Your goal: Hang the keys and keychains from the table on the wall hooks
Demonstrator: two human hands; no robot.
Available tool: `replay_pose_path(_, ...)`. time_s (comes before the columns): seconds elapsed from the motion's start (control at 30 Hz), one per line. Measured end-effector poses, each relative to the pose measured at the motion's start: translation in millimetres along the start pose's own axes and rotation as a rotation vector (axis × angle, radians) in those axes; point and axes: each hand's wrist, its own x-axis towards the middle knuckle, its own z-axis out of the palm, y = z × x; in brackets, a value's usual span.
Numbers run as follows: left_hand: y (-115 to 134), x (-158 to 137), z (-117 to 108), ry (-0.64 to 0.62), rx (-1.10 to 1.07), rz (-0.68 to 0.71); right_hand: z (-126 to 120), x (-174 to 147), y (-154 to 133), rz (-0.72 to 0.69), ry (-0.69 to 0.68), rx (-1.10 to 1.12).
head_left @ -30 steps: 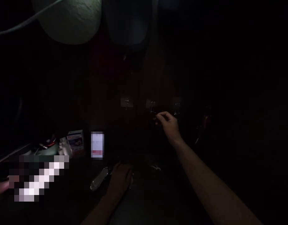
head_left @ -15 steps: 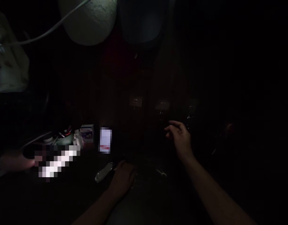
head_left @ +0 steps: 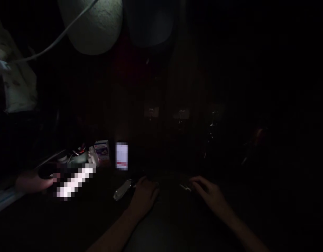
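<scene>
The scene is very dark. My left hand (head_left: 145, 190) lies low on the dark tabletop, back upward, its fingertips lost in shadow, so I cannot tell whether they hold anything. Just left of it is a long, rounded, shiny silver-white object (head_left: 122, 189). My right hand (head_left: 207, 190) is lowered to the surface, thumb and forefinger slightly apart and pointing left. Right by these fingertips lies a small, thin, pale forked piece (head_left: 185, 187); whether they touch it is unclear.
A lit phone (head_left: 122, 155) stands behind my left hand, beside a small box (head_left: 101, 149) and white bottles (head_left: 93, 155). Further left is a bright blurred light (head_left: 76, 182). Several metal clips (head_left: 181, 115) show at the back. A pale rounded container (head_left: 95, 31) and a cable (head_left: 56, 41) are above.
My right hand has come down from above the table to beside the pale piece. My left hand stays by the silver-white object. The whole view has shifted slightly.
</scene>
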Motion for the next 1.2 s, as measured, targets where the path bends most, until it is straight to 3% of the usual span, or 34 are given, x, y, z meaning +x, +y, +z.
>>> replay_pose_path(0.13,0,0,0,-0.018,-0.007,0.055,3,-15,39,0.080,0.144,-0.045)
replay_pose_path(0.27,-6,-1,3,0.030,-0.093,0.052,8,-19,57,0.105,0.214,-0.045)
replay_pose_path(0.43,-20,1,5,0.167,-0.222,-0.207,16,-15,61,0.014,0.133,-0.096)
replay_pose_path(0.53,-30,1,2,0.171,-0.257,-0.233,18,-14,63,-0.051,0.057,-0.167)
replay_pose_path(0.63,-39,2,-2,0.157,-0.144,-0.250,18,-15,65,-0.086,-0.002,-0.220)
replay_pose_path(0.93,-38,8,-2,0.025,0.289,-0.138,18,-14,67,-0.110,-0.024,-0.250)
replay_pose_path(1.2,-31,10,-7,-0.030,0.153,-0.007,18,-14,67,-0.140,-0.026,-0.263)
